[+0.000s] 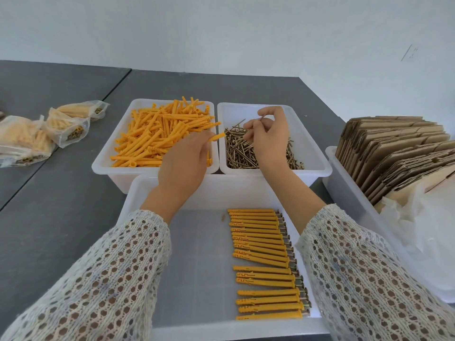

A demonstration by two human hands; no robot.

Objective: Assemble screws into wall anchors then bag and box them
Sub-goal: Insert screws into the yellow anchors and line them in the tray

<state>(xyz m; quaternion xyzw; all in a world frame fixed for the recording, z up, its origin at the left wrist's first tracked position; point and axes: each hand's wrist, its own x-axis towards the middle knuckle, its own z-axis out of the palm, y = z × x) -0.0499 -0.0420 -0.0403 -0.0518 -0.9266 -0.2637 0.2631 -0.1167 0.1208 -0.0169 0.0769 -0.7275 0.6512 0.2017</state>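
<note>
Cardboard flats point(394, 153) fill the right bin point(349, 193).

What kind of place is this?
Probably a small packing workbench: bins of loose anchors and screws, a tray of assembled sets, filled bags, and flat cartons waiting.

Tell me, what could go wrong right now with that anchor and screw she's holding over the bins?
The right hand pinches a thin screw by fingertips alone; it could slip back into the screw bin. The left hand holds an orange anchor near its end, so aligning them in mid-air may miss. A sleeve hangs close to the finished row and might disturb it.
</note>
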